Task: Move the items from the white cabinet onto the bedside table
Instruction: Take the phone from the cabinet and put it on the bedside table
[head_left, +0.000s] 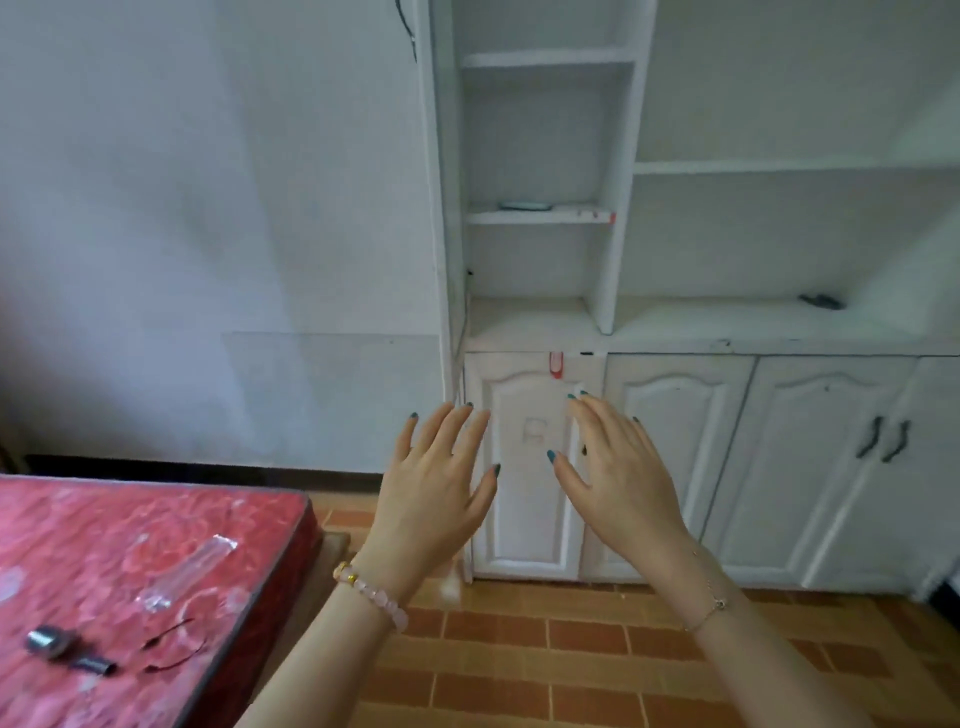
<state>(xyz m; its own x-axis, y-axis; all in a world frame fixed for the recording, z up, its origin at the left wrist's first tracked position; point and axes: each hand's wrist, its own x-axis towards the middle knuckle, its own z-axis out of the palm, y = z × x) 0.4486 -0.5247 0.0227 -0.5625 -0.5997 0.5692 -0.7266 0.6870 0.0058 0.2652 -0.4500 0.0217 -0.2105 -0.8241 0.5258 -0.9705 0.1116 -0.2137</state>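
Progress: judged partial | red-topped bench (104, 519) already carries clear tube (188, 571), metal cylinder (48, 642) | white cabinet (675, 457) holds flat item (524, 206) on shelf, dark item (821, 300) on ledge, both left to move | left grip (436, 483), right grip (618, 478) spread, empty.

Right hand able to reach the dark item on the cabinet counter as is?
Probably yes: right hand is open and empty; dark item lies exposed on the cabinet counter, nothing in front of it.
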